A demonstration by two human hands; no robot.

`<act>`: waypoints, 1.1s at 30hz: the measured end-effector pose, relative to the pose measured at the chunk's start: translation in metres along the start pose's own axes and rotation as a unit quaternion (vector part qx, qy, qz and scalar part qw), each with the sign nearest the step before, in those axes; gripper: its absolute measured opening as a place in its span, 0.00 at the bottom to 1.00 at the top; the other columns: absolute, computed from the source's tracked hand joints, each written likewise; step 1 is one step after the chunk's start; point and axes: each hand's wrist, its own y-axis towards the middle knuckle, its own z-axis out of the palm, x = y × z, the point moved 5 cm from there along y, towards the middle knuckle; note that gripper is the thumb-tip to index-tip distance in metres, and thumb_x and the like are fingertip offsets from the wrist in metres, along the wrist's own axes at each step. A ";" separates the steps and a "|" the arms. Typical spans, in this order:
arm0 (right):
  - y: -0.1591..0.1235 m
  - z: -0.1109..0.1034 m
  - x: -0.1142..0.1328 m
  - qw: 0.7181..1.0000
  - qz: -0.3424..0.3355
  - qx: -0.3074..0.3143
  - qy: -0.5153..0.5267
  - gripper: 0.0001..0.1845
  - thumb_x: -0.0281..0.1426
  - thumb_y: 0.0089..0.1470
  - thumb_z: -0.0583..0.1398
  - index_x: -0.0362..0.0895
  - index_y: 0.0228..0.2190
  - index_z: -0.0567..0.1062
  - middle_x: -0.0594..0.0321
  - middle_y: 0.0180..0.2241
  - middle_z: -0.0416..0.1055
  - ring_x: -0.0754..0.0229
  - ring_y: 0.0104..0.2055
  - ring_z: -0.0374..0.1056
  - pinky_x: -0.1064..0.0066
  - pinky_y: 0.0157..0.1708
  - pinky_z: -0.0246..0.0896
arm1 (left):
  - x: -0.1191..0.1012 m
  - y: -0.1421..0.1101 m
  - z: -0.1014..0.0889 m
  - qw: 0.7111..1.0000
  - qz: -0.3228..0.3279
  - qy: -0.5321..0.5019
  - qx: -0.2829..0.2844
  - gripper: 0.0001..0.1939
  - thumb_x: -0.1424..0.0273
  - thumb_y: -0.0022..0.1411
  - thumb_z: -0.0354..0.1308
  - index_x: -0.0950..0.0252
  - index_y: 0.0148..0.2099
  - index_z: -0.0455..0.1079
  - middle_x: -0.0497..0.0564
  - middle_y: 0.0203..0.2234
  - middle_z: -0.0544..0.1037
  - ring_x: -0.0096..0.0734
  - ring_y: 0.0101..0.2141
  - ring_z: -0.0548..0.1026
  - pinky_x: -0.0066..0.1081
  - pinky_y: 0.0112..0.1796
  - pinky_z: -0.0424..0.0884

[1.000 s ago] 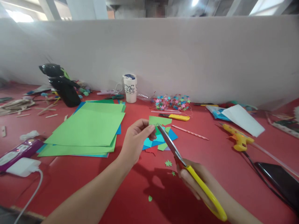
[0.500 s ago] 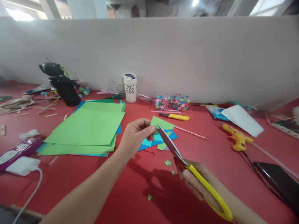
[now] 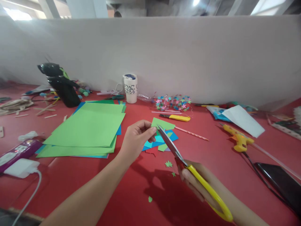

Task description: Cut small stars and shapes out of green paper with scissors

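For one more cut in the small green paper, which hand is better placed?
Right, I think: the right hand holds the yellow-handled scissors, with the blades at the small green paper. The left hand pinches this paper's edge, so it seems better for steadying.

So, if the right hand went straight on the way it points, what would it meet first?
Its scissors lead the right hand, so likely the green piece of paper in the left hand. One view leaves depth unclear.
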 end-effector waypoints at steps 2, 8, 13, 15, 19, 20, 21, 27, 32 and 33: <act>0.000 -0.001 -0.001 1.000 0.001 -0.013 0.004 0.28 0.59 0.53 0.47 0.47 0.24 0.60 0.75 0.12 0.52 0.69 0.12 0.46 0.74 0.13 0.37 | 0.001 0.000 0.000 1.000 -0.004 -0.004 0.005 0.06 0.70 0.52 0.59 0.65 0.25 0.67 0.42 0.14 0.70 0.20 0.18 0.68 0.22 0.22 0.65; -0.001 0.000 -0.001 1.000 0.002 -0.016 0.005 0.29 0.59 0.53 0.47 0.47 0.24 0.60 0.76 0.13 0.52 0.69 0.12 0.46 0.74 0.13 0.39 | 0.002 0.002 0.000 1.000 -0.007 -0.022 0.021 0.05 0.70 0.52 0.59 0.66 0.26 0.68 0.43 0.14 0.70 0.20 0.18 0.68 0.23 0.23 0.65; -0.002 0.000 0.000 1.000 0.012 -0.024 0.009 0.28 0.59 0.53 0.47 0.47 0.23 0.59 0.76 0.13 0.52 0.69 0.13 0.45 0.75 0.13 0.40 | 0.000 0.002 0.000 0.999 -0.005 -0.022 0.026 0.06 0.70 0.51 0.59 0.66 0.25 0.67 0.43 0.15 0.70 0.20 0.18 0.67 0.23 0.22 0.64; -0.003 -0.001 0.002 1.000 0.018 -0.025 0.000 0.29 0.60 0.52 0.47 0.47 0.23 0.59 0.75 0.13 0.52 0.69 0.13 0.46 0.75 0.13 0.42 | 0.000 0.002 0.001 0.999 -0.005 -0.022 0.032 0.06 0.70 0.51 0.60 0.66 0.25 0.67 0.44 0.16 0.70 0.20 0.18 0.67 0.23 0.22 0.64; -0.004 -0.001 0.004 0.999 0.032 -0.024 -0.018 0.30 0.62 0.50 0.46 0.47 0.23 0.59 0.75 0.13 0.52 0.68 0.13 0.46 0.74 0.13 0.42 | -0.001 0.003 0.000 0.999 -0.012 -0.026 0.037 0.07 0.70 0.50 0.61 0.66 0.25 0.67 0.44 0.16 0.70 0.20 0.18 0.67 0.24 0.22 0.64; -0.004 -0.001 0.004 0.999 0.036 -0.024 -0.017 0.30 0.62 0.50 0.46 0.47 0.23 0.59 0.75 0.13 0.52 0.68 0.13 0.46 0.74 0.12 0.42 | -0.001 0.003 0.000 0.999 -0.015 -0.025 0.038 0.07 0.70 0.50 0.61 0.66 0.25 0.67 0.44 0.16 0.70 0.20 0.18 0.67 0.24 0.22 0.64; -0.004 -0.002 0.004 0.999 0.038 -0.028 -0.016 0.30 0.62 0.49 0.46 0.47 0.23 0.59 0.75 0.14 0.52 0.68 0.13 0.46 0.74 0.12 0.42 | -0.001 0.003 -0.001 0.999 -0.017 -0.024 0.039 0.07 0.70 0.50 0.61 0.66 0.24 0.67 0.44 0.16 0.70 0.20 0.18 0.67 0.24 0.22 0.64; -0.005 -0.002 -0.001 0.997 0.064 -0.047 -0.007 0.27 0.58 0.52 0.50 0.47 0.23 0.62 0.73 0.15 0.52 0.67 0.14 0.47 0.75 0.12 0.42 | -0.004 0.003 -0.001 0.999 -0.028 -0.016 0.040 0.07 0.70 0.50 0.61 0.66 0.24 0.67 0.43 0.16 0.69 0.20 0.18 0.67 0.24 0.22 0.64; -0.006 -0.002 -0.002 0.996 0.069 -0.057 -0.002 0.27 0.57 0.51 0.51 0.47 0.22 0.61 0.73 0.15 0.51 0.68 0.15 0.46 0.75 0.12 0.43 | -0.004 0.004 -0.002 0.998 -0.034 -0.019 0.048 0.07 0.71 0.50 0.61 0.67 0.24 0.67 0.43 0.16 0.69 0.19 0.17 0.67 0.23 0.22 0.64; -0.006 -0.003 -0.002 0.996 0.068 -0.058 0.001 0.27 0.58 0.51 0.51 0.47 0.22 0.60 0.73 0.16 0.51 0.68 0.15 0.46 0.75 0.12 0.43 | -0.004 0.004 -0.002 0.998 -0.034 -0.020 0.048 0.07 0.71 0.50 0.61 0.67 0.24 0.67 0.43 0.16 0.69 0.20 0.17 0.67 0.23 0.22 0.64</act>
